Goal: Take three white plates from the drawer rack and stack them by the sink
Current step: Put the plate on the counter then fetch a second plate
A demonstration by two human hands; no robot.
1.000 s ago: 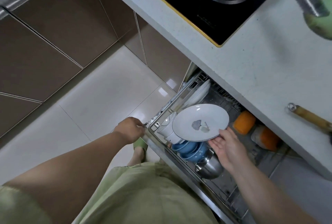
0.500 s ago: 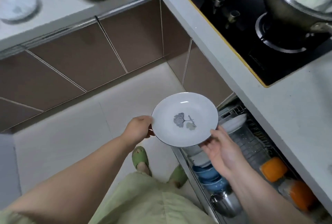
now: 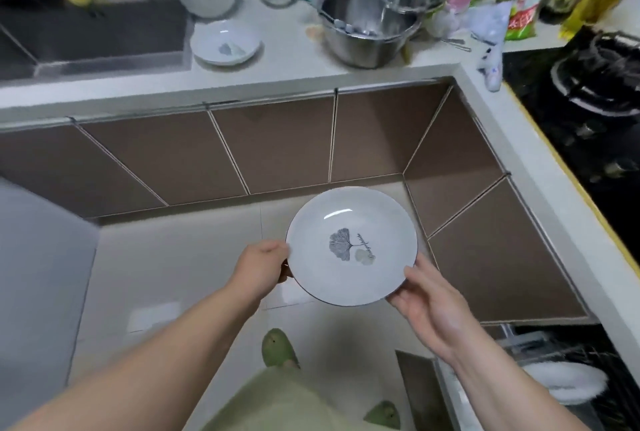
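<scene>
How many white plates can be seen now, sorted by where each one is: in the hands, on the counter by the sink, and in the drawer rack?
In the hands: 1, the held plate, left hand and right hand on its rim
On the counter by the sink: 1, the counter plate
In the drawer rack: 1 clearly visible, the rack plate
Total: 3

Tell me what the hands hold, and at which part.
A white plate, held at its rim: the left hand grips the left edge, the right hand supports the lower right edge.
</scene>
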